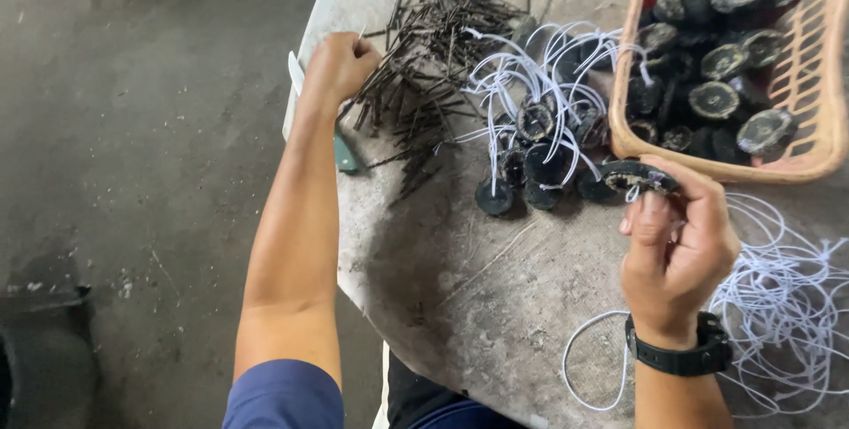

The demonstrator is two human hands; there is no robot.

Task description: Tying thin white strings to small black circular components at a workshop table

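A person works at a rough grey stone table (pixel 495 305), seen from above. The right hand (pixel 676 248), with a black watch at the wrist, pinches a dark round disc (pixel 638 176) by its rim between thumb and fingers, holding it just in front of an orange plastic basket (pixel 818 75) filled with more such discs. The disc looks small, rigid and fairly light, with a gritty, dull surface that should not slip; its edge seems the natural place to grip. The left hand (pixel 340 66) is curled closed at the near edge of a heap of thin dark metal pins (pixel 433 57), seemingly pinching one pin; whether it truly holds one cannot be told. The pins look stiff, thin and pointed, best taken by the shaft. Between the hands lies a cluster of discs with white cords (pixel 539 119) attached. Loose, limp white cord loops (pixel 778 305) lie tangled at the right
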